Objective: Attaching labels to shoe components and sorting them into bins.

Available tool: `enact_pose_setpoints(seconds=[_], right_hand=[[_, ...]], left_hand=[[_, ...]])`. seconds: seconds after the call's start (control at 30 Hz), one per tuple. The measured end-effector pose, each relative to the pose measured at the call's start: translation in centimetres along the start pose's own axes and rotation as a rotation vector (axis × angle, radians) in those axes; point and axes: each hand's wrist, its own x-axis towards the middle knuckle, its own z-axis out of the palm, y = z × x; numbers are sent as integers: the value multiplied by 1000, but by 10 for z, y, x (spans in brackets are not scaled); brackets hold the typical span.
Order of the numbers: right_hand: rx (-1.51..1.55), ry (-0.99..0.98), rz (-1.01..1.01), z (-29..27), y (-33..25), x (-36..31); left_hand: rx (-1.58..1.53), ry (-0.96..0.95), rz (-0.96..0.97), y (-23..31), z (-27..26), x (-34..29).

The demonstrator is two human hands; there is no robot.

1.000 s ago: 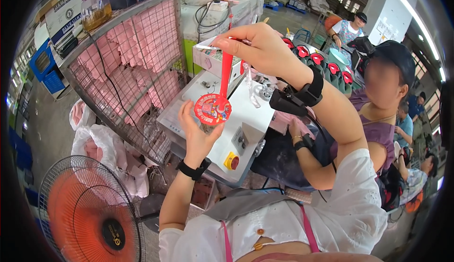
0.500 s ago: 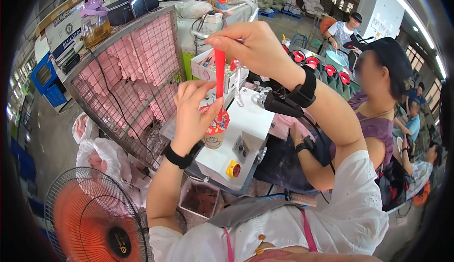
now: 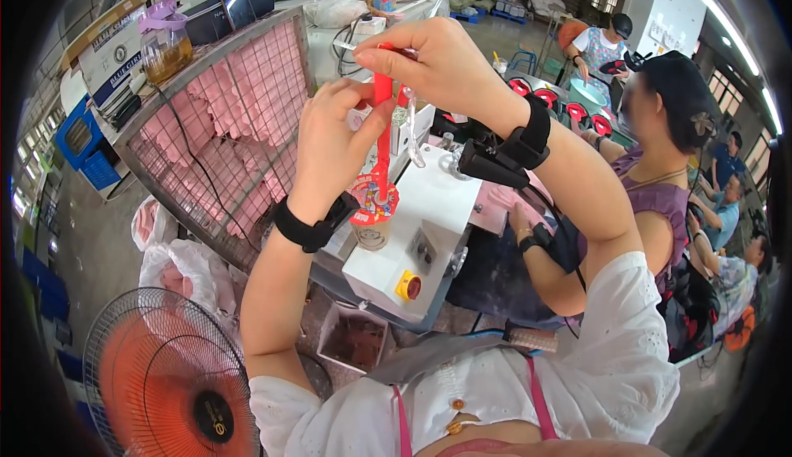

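Qty: 1 red-lid cup, 1 red straw

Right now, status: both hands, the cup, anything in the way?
Right hand pinching top of red strip; left hand at it, grip unclear. Cup upright on white machine. Clear wrapper dangling close beside.

Grey floor, white pillar, probably windows

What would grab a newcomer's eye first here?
Probably the bright red strip near the centre, with the left hand and right hand at its upper part, above a red-topped cup. Next, perhaps, the big orange fan at lower left and the pink pieces inside the wire cage at left.
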Motion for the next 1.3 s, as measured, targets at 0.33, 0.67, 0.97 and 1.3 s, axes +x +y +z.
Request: enact_pose_setpoints(seconds=[0.33,0.67,0.97,1.3], right_hand=[[-25,-25,-28,1,8,-3],[-4,36,-9,-1,3,-6],[-24,-48,-10,1,10,-10],[-72,-128,3,2,11,-5]], left_hand=[[-107,-28,-126,6,-2,5],[-135,-26,-134,10,-4,4],[-98,-125,-225,7,-4,-3],[-187,-158,-276,4,-7,-1]])
